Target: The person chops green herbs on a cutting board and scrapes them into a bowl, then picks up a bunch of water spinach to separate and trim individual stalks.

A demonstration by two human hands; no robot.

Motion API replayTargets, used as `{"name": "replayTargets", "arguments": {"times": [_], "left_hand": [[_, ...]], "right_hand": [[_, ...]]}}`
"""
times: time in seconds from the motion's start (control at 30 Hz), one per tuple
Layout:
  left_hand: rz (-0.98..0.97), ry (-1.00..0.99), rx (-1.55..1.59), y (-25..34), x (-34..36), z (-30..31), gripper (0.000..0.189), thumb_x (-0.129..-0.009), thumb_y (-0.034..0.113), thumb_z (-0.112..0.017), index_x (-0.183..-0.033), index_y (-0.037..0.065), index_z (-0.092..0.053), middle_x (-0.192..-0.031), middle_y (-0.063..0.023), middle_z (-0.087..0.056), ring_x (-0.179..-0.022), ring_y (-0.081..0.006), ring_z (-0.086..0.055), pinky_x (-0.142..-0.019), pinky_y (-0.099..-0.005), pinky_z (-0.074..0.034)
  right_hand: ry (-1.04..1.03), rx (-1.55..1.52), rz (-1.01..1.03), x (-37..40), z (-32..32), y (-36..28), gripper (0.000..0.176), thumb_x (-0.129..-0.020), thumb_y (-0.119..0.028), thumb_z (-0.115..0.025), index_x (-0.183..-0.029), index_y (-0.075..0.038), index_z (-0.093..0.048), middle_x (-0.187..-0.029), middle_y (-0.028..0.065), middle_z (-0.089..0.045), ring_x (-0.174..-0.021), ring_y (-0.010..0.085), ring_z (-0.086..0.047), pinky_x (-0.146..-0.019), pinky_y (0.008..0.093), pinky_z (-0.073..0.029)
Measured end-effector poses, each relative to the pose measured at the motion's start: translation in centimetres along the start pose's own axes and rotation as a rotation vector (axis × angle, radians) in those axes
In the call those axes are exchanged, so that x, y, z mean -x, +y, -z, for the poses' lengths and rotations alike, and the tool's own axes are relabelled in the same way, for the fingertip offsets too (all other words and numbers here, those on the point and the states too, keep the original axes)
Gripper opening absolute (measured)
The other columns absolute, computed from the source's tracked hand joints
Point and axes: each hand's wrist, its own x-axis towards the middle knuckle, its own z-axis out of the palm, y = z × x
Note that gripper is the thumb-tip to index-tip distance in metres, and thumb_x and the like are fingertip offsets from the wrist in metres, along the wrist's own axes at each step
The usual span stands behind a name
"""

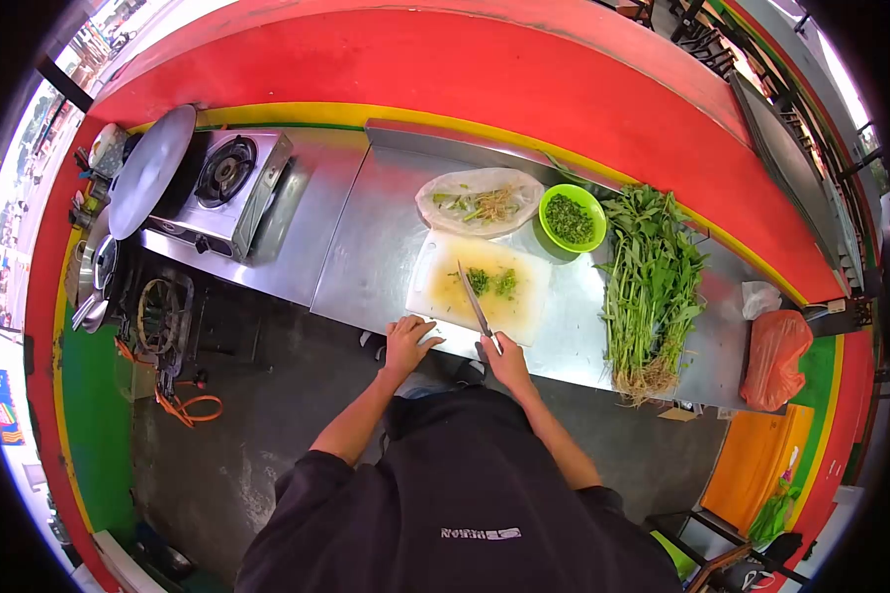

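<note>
My right hand (505,360) is closed around the dark handle of a kitchen knife (475,300), whose blade points away from me over the cutting board (532,287). Two small heaps of chopped green herbs (478,282) lie on the white board, one touching or very near the blade. At the counter's front edge, by the board's near left corner, my left hand (408,344) rests with its thumb apart from the fingers and nothing visible in it. Behind the board, a green bowl (600,212) holds chopped greens. Beside it, a clear plastic bag (432,205) contains stems and root ends.
A large bunch of leafy greens with roots (653,287) lies right of the board on the steel counter (366,247). To the left stands a gas stove (252,212) with a big round lid (153,173). An orange-red plastic bag (776,358) sits at the right end.
</note>
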Motion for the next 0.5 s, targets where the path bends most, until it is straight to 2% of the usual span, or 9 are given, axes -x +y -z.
{"name": "replayTargets", "arguments": {"times": [0.1, 0.23, 0.3, 0.5], "left_hand": [[0.010, 0.039, 0.008, -0.1, -0.2, -0.7, 0.027, -0.076, 0.032, -0.079, -0.096, 0.014, -0.075, -0.090, 0.0006, -0.063, -0.089, -0.0176, -0.060, -0.079, -0.0359, -0.037], [0.031, 0.068, -0.017, 0.4, -0.2, -1.1, 0.027, -0.077, 0.031, -0.079, -0.097, 0.013, -0.075, -0.088, 0.0006, -0.063, -0.089, -0.0177, -0.060, -0.079, -0.0367, -0.037], [0.083, 0.193, -0.068, 0.9, 0.0, -1.3, 0.028, -0.077, 0.031, -0.079, -0.097, 0.012, -0.074, -0.088, 0.0007, -0.063, -0.088, -0.0183, -0.060, -0.079, -0.0371, -0.037], [0.165, 0.250, -0.096, 1.3, 0.5, -2.1, 0.025, -0.079, 0.027, -0.079, -0.097, 0.011, -0.075, -0.086, 0.0007, -0.062, -0.085, -0.0187, -0.059, -0.078, -0.0371, -0.037]], "right_hand": [[0.001, 0.029, 0.003, -0.2, -0.2, 0.3, 0.046, -0.096, -0.041, -0.060, -0.080, 0.002, -0.053, -0.061, 0.0202, -0.053, -0.053, 0.0288, -0.049, -0.053, 0.0422, -0.038], [0.012, 0.038, 0.020, -0.1, -0.2, 0.6, 0.046, -0.096, -0.041, -0.060, -0.080, 0.002, -0.053, -0.061, 0.0198, -0.053, -0.053, 0.0295, -0.048, -0.054, 0.0423, -0.038], [0.013, 0.046, -0.021, 0.1, -0.1, 0.6, 0.045, -0.096, -0.041, -0.060, -0.081, 0.001, -0.053, -0.061, 0.0195, -0.052, -0.053, 0.0306, -0.048, -0.054, 0.0424, -0.038], [0.001, 0.049, -0.013, 0.3, 0.1, 0.7, 0.045, -0.096, -0.041, -0.060, -0.082, 0.001, -0.052, -0.061, 0.0198, -0.053, -0.054, 0.0304, -0.049, -0.054, 0.0424, -0.039]]}}
